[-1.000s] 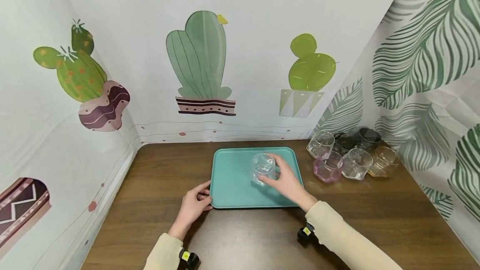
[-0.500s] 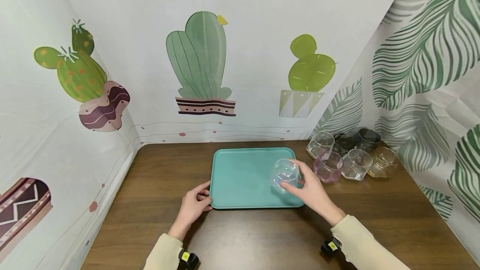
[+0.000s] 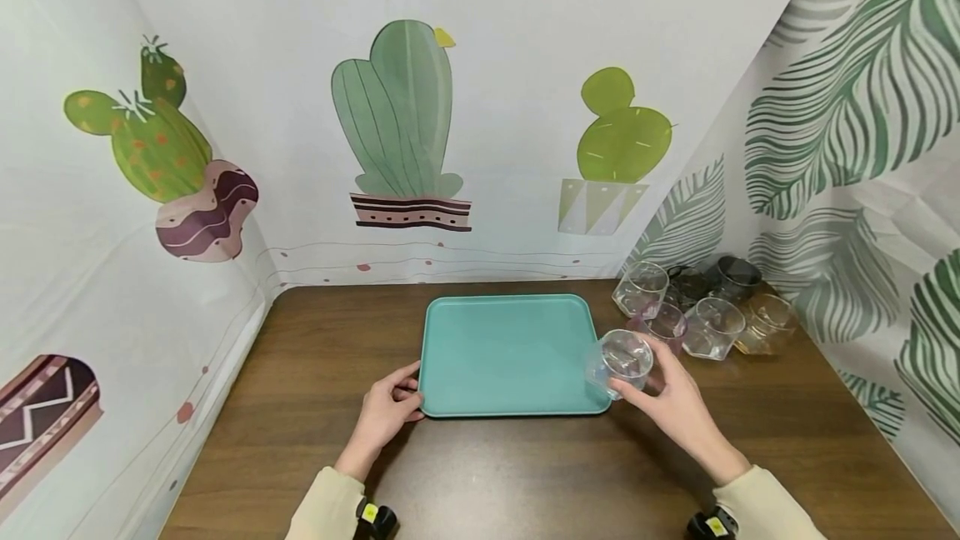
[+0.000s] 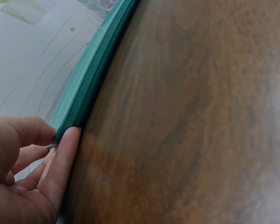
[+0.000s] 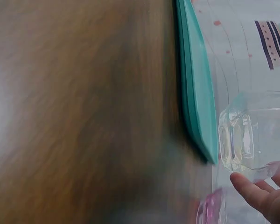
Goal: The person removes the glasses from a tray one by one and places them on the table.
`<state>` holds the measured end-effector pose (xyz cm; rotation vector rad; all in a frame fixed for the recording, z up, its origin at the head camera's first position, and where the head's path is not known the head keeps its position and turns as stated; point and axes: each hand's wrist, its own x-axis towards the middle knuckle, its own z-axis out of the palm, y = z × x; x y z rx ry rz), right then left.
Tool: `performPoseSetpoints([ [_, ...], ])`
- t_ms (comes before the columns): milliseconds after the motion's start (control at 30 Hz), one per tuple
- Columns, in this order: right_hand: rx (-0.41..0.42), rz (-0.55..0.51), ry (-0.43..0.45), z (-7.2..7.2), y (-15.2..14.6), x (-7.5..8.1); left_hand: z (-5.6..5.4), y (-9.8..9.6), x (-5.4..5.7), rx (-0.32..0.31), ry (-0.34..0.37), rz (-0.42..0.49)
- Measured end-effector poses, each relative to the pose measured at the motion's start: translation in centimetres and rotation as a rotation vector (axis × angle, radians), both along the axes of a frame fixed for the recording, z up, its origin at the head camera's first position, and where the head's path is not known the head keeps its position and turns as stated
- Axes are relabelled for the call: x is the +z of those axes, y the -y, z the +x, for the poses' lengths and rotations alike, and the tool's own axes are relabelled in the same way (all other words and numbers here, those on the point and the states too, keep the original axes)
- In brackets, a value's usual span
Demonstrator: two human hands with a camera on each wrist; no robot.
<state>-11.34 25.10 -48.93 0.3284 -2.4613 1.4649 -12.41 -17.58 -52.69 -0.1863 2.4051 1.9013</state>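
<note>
A clear drinking glass (image 3: 624, 358) with a faceted base is held in my right hand (image 3: 681, 408), between thumb and fingers. It overlaps the right edge of the teal tray (image 3: 495, 357) in the head view. The right wrist view shows the glass (image 5: 252, 133) raised off the table, beyond the tray's corner. My left hand (image 3: 384, 413) pinches the tray's left edge near its front corner. Up close in the left wrist view, thumb and fingers (image 4: 67, 147) meet at the tray's rim (image 4: 91, 74).
At the table's back right stand several more glasses: clear (image 3: 641, 290), pink (image 3: 666, 327), another clear one (image 3: 714, 327), amber (image 3: 767, 323) and dark ones (image 3: 735, 277). Printed cloth (image 3: 517, 148) hangs behind the brown wooden table (image 3: 480, 473).
My right hand has carried the clear glass rightward, from over the tray's middle right to its right edge. The left hand and tray stay in place.
</note>
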Motion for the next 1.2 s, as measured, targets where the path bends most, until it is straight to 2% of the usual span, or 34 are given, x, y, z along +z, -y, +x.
performPoseSetpoints([
  [267, -0.094, 0.087, 0.024, 1.8, -3.0, -0.3, 0.0, 0.1, 0.0, 0.001, 0.011, 0.005],
  [600, -0.137, 0.102, 0.017, 3.1, -5.8, -1.3, -0.2, 0.0, 0.1, -0.005, 0.012, 0.006],
  [833, -0.153, 0.094, 0.011, 3.3, -6.7, -1.7, -0.4, 0.0, 0.1, 0.003, 0.022, 0.002],
  [1200, -0.164, 0.053, 0.037, 2.9, -7.2, -2.6, -0.3, 0.0, 0.0, 0.000, 0.016, 0.011],
])
